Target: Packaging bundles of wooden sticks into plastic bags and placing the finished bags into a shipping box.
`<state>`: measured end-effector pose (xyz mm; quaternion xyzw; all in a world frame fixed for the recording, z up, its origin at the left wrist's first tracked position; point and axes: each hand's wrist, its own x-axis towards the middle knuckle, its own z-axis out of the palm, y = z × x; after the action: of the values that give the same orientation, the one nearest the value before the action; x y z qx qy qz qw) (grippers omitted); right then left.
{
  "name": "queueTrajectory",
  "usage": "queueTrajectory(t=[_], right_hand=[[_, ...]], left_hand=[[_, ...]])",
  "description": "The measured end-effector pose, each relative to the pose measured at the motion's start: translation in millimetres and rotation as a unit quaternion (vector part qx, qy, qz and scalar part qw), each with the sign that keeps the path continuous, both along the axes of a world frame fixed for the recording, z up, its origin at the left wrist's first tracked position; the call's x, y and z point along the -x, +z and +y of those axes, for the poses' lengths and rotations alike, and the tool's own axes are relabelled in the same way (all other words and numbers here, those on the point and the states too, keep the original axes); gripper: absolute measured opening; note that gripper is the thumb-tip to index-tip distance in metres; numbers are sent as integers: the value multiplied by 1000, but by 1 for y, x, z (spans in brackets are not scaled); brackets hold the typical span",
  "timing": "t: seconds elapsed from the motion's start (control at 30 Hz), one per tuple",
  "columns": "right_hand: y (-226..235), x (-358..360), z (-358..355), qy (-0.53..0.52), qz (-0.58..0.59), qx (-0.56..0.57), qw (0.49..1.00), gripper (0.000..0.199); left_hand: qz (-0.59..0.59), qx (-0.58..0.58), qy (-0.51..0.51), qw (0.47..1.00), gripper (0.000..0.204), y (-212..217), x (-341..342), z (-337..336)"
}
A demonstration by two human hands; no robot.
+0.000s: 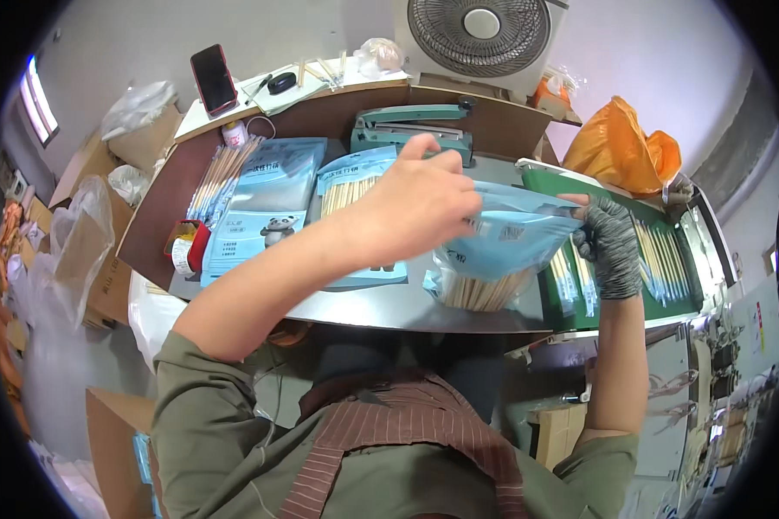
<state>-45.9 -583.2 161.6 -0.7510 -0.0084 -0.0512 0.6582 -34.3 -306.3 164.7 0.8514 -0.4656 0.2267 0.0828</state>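
While held, sealer (411, 128) behind pouch (502, 238).

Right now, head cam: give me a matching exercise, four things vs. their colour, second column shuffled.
Things:
1. phone
2. plastic bag at the far right
3. heat sealer at the back of the table
4. glove on the right hand

Colours:
A. teal green
B. grey
C. red
D. orange

Pairs: 1-C, 2-D, 3-A, 4-B

Both hands hold the blue pouch of sticks; the left hand is bare.
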Motion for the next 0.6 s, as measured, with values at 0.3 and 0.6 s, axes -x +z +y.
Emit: queueTrajectory(t=[0.3, 0.6], right_hand=[[57, -38, 0, 24, -12, 186, 982, 18], [69, -90, 101, 60, -321, 97, 940, 24]], left_hand=[[-209, 90, 65, 972, 14, 30, -40, 11], [-308, 53, 253, 916, 16, 74, -31, 103]])
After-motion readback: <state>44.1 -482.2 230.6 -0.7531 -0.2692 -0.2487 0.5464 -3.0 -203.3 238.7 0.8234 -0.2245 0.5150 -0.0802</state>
